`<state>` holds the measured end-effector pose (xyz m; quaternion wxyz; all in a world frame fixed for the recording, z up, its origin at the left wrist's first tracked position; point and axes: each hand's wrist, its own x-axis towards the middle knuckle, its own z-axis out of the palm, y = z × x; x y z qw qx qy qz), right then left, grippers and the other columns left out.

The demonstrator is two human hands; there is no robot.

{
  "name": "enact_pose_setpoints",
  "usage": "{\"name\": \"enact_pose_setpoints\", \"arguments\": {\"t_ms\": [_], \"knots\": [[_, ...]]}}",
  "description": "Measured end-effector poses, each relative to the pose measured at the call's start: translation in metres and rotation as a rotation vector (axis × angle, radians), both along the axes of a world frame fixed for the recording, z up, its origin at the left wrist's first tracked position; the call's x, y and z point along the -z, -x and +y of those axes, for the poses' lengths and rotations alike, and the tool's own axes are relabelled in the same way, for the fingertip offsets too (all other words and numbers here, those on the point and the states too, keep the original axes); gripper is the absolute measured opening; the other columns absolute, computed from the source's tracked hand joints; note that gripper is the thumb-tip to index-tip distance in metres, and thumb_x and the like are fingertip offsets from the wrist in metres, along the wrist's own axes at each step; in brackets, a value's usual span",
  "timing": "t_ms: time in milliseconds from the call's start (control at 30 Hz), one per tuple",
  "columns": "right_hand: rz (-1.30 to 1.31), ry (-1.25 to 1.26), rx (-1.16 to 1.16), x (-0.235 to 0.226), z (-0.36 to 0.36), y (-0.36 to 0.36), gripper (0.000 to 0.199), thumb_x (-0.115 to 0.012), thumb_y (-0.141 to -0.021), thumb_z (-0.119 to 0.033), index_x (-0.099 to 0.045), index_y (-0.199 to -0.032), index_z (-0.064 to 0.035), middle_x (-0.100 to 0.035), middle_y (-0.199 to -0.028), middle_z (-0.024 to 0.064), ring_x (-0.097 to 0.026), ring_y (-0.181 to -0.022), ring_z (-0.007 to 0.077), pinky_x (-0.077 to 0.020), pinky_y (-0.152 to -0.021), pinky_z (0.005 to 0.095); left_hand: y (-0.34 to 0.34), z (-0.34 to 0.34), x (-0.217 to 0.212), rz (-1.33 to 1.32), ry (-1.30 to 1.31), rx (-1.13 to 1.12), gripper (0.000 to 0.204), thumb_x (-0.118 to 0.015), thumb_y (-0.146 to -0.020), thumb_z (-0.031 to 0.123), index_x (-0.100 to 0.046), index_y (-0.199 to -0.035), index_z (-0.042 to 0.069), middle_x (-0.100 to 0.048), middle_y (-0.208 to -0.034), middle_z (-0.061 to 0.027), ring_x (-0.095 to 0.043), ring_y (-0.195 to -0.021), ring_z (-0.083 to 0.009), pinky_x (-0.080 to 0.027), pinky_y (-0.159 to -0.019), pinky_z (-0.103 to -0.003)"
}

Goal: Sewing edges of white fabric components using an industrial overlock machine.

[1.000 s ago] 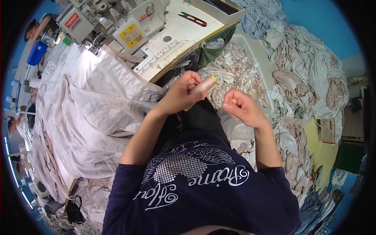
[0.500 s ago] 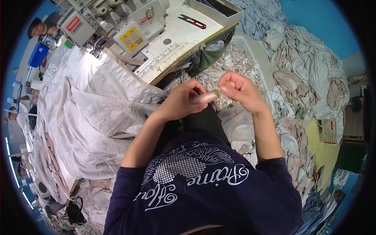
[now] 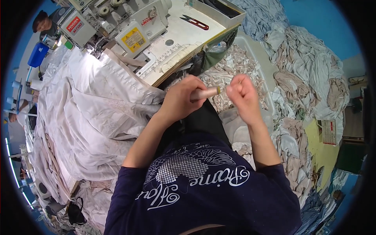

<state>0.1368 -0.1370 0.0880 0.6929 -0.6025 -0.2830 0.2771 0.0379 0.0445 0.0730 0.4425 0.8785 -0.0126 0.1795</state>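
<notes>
Head view: the left hand (image 3: 181,100) is wrapped around a small beige spool of thread (image 3: 204,93), held level above the lap with its free end pointing toward the right hand (image 3: 241,95). The right hand is curled into a loose fist just beside that end, thumb and forefinger pinched together; it probably nips a thread, but none is fine enough to make out here. Both forearms rise from a dark navy shirt (image 3: 203,192) with pale printed lettering.

Beyond the hands sits a plastic bin (image 3: 261,74) heaped with pale fabric strips (image 3: 231,66). To the left, a broad spread of white cloth (image 3: 90,121) drapes off the sewing table (image 3: 184,37), on which stands an industrial sewing machine (image 3: 129,21). A pair of red-handled thread snips (image 3: 194,22) lies on the tabletop near a shallow tray (image 3: 221,9). On the right, mounds of grey and beige garments (image 3: 309,66) cover the blue floor (image 3: 325,19). Another person (image 3: 44,22) is at the far upper left.
</notes>
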Motion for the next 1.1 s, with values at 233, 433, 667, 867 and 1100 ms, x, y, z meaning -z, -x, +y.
{"name": "enact_pose_setpoints", "arguments": {"t_ms": [233,433,667,867,1100], "knots": [[-0.066,-0.076,-0.047,-0.012,0.014,0.005,0.012,-0.053,-0.091,-0.008,-0.044,-0.098,-0.0069,-0.039,-0.062,-0.0085,-0.030,-0.054,0.0000,-0.0227,-0.049,0.0179,0.003,-0.001,0.017,-0.026,-0.107,0.105,0.027,-0.069,-0.066,0.005,-0.058,-0.090,0.006,-0.059,-0.092,-0.0072,-0.059,-0.081,-0.0265,-0.048,-0.066,-0.033],[0.106,-0.039,-0.303,0.033,-0.001,0.050,0.013,-0.052,-0.090,-0.005,-0.044,-0.099,-0.0067,-0.038,-0.063,-0.0085,-0.031,-0.055,-0.0001,-0.0230,-0.050,0.0171,0.004,-0.003,0.014,-0.025,0.045,-0.043,0.030,-0.069,-0.067,0.004,-0.060,-0.095,0.009,-0.058,-0.091,-0.0057,-0.059,-0.075,-0.0244,-0.048,-0.064,-0.030],[0.341,-0.084,-0.057,0.044,0.001,0.036,0.040,-0.056,-0.090,-0.020,-0.040,-0.124,-0.0058,-0.041,-0.062,-0.0067,-0.034,-0.052,0.0026,-0.0235,-0.047,0.0178,0.002,0.005,0.011,0.127,0.606,0.137,0.035,-0.074,-0.070,-0.002,-0.054,-0.099,0.003,-0.057,-0.093,-0.0007,-0.054,-0.086,-0.0071,-0.045,-0.077,-0.022],[0.178,-0.047,-0.045,0.020,0.022,0.032,0.047,-0.057,-0.089,-0.023,-0.041,-0.130,-0.0065,-0.044,-0.066,-0.0089,-0.034,-0.052,-0.0002,-0.0243,-0.047,0.0155,0.009,0.005,0.000,0.146,0.711,0.206,0.034,-0.073,-0.071,0.000,-0.054,-0.099,0.002,-0.059,-0.091,-0.0010,-0.055,-0.084,-0.0060,-0.045,-0.072,-0.020],[-0.086,-0.099,-0.071,-0.024,0.035,-0.015,0.033,-0.053,-0.090,-0.012,-0.046,-0.121,-0.0040,-0.049,-0.078,-0.0067,-0.039,-0.063,-0.0009,-0.0300,-0.054,0.0142,0.037,0.026,-0.051,-0.268,-0.073,-0.099,0.049,-0.075,-0.069,0.004,-0.052,-0.112,0.002,-0.053,-0.112,-0.0099,-0.058,-0.093,-0.0180,-0.047,-0.081,-0.028]]}}
